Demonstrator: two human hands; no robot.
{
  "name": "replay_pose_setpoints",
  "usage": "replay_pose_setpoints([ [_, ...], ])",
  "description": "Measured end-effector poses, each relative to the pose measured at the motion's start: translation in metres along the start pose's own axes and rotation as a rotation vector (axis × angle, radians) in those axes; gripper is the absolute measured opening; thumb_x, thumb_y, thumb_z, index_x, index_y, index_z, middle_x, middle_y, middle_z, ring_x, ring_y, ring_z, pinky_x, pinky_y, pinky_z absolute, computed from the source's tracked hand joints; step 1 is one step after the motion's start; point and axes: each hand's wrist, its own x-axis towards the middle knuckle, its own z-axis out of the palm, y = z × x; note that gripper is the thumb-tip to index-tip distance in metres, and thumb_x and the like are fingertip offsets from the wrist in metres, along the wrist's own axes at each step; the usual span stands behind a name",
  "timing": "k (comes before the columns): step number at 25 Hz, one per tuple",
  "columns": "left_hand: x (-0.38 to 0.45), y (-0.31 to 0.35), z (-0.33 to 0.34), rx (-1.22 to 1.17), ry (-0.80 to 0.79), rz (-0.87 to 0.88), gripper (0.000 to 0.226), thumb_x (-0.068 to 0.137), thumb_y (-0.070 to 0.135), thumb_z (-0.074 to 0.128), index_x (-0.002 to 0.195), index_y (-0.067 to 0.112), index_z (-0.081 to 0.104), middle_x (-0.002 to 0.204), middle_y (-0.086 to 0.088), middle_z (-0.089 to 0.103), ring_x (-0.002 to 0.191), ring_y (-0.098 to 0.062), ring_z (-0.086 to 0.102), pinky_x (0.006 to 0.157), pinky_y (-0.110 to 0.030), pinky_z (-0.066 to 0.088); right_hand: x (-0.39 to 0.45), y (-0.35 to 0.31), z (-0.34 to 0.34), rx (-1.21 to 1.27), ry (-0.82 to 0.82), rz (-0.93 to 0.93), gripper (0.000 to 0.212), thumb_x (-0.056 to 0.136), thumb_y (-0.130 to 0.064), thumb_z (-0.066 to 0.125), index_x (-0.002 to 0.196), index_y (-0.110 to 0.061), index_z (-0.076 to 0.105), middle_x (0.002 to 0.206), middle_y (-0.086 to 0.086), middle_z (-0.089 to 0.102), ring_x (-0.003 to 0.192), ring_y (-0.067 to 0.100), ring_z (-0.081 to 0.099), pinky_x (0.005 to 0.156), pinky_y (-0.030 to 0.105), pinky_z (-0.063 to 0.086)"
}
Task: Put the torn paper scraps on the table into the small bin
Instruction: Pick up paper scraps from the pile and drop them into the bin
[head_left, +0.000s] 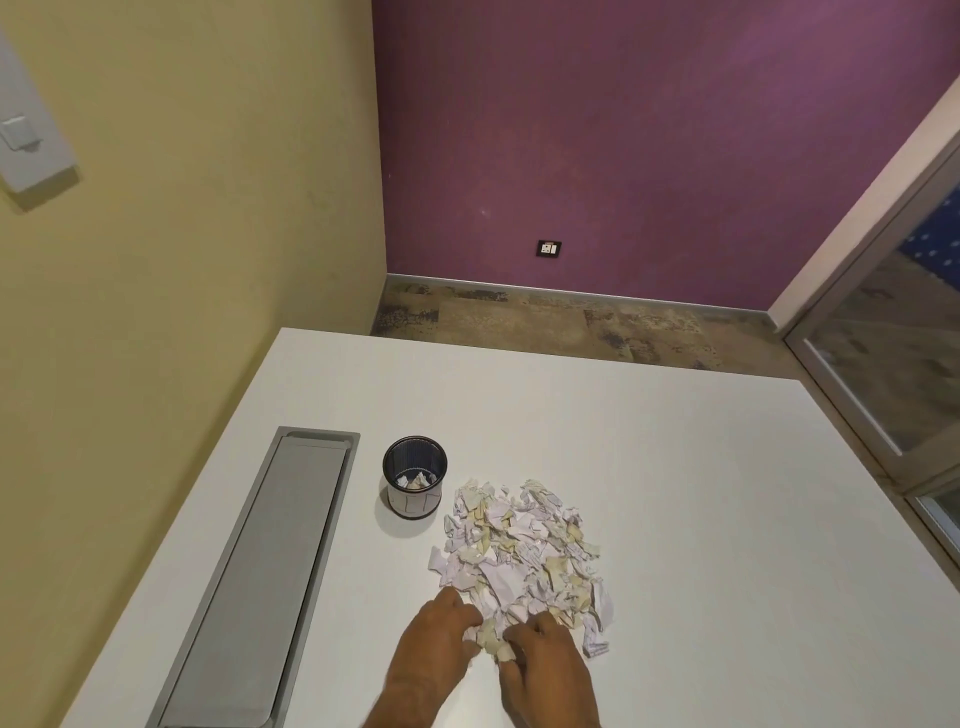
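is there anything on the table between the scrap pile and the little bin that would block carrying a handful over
Nothing visible does. The bare table lies between the paper scraps and the small bin, which stands open-topped just beyond the pile's left edge. Both hands, left hand and right hand, are already on the pile's near edge.
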Motion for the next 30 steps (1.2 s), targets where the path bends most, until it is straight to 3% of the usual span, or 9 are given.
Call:
replay_pose_setpoints([
  [5, -0.004, 0.0, -0.005, -0.149, 0.049, -0.117, 0.017, 0.08, 0.027, 0.066, 0.095, 0.029, 0.073, 0.102, 0.008, 0.064, 0.095, -0.009, 0.061, 0.079, -0.014, 0.043, 0.002, -0.002, 0.001, 0.091, 0.016, -0.027, 0.03, 0.084, -0.031, 0.051, 0.108, -0.03, 0.069, 0.107, -0.002, 0.061, 0.101, 0.015, 0.057, 0.079, 0.024, 0.046],
  [10, -0.006, 0.0, -0.014, -0.284, 0.075, -0.251, 0.016, 0.068, 0.025, 0.066, 0.074, 0.038, 0.073, 0.076, 0.016, 0.063, 0.074, -0.001, 0.062, 0.067, -0.012, 0.048, 0.0, -0.001, -0.009, 0.336, 0.069, 0.062, 0.017, 0.074, -0.017, 0.066, 0.079, -0.03, 0.076, 0.086, -0.004, 0.07, 0.081, 0.009, 0.064, 0.074, 0.019, 0.049],
  [13, -0.008, -0.006, -0.017, -0.356, 0.103, -0.296, 0.026, 0.064, 0.022, 0.068, 0.054, 0.045, 0.065, 0.072, 0.013, 0.067, 0.069, 0.001, 0.063, 0.062, -0.008, 0.047, 0.0, -0.002, -0.023, 0.549, 0.212, 0.116, 0.048, 0.065, 0.0, 0.075, 0.056, -0.046, 0.068, 0.068, -0.006, 0.07, 0.065, 0.003, 0.065, 0.062, 0.014, 0.05],
  [16, -0.009, -0.012, -0.023, -0.443, 0.154, -0.335, 0.031, 0.062, 0.016, 0.073, 0.051, 0.045, 0.066, 0.07, 0.01, 0.07, 0.066, 0.001, 0.064, 0.063, -0.012, 0.05, 0.011, -0.017, -0.046, 0.707, 0.288, 0.122, 0.05, 0.065, 0.004, 0.08, 0.058, -0.044, 0.071, 0.068, -0.013, 0.073, 0.067, -0.001, 0.066, 0.06, 0.007, 0.047],
  [20, -0.01, -0.014, -0.031, -0.555, 0.214, -0.373, 0.027, 0.058, 0.015, 0.077, 0.057, 0.042, 0.071, 0.067, 0.008, 0.072, 0.061, 0.001, 0.065, 0.06, -0.019, 0.055, 0.052, -0.061, -0.088, 0.833, 0.305, 0.006, 0.018, 0.072, -0.012, 0.083, 0.075, -0.029, 0.078, 0.077, -0.013, 0.075, 0.074, 0.001, 0.068, 0.069, 0.013, 0.053],
  [24, -0.003, -0.014, -0.039, -0.701, 0.218, -0.422, 0.023, 0.06, 0.01, 0.078, 0.061, 0.033, 0.075, 0.069, 0.009, 0.073, 0.058, -0.007, 0.069, 0.044, -0.025, 0.057, 0.11, -0.113, -0.119, 0.687, 0.281, -0.176, 0.005, 0.076, -0.022, 0.079, 0.081, -0.024, 0.079, 0.078, -0.01, 0.075, 0.073, 0.001, 0.068, 0.067, 0.014, 0.053],
  [30, 0.013, -0.019, -0.062, -0.756, 0.291, -0.355, 0.019, 0.061, 0.019, 0.074, 0.074, 0.034, 0.075, 0.071, 0.011, 0.071, 0.059, -0.014, 0.07, 0.041, -0.035, 0.057, 0.159, -0.148, -0.113, 0.242, 0.156, -0.292, 0.014, 0.082, -0.019, 0.071, 0.095, -0.02, 0.075, 0.092, 0.002, 0.076, 0.084, 0.019, 0.066, 0.072, 0.027, 0.052],
])
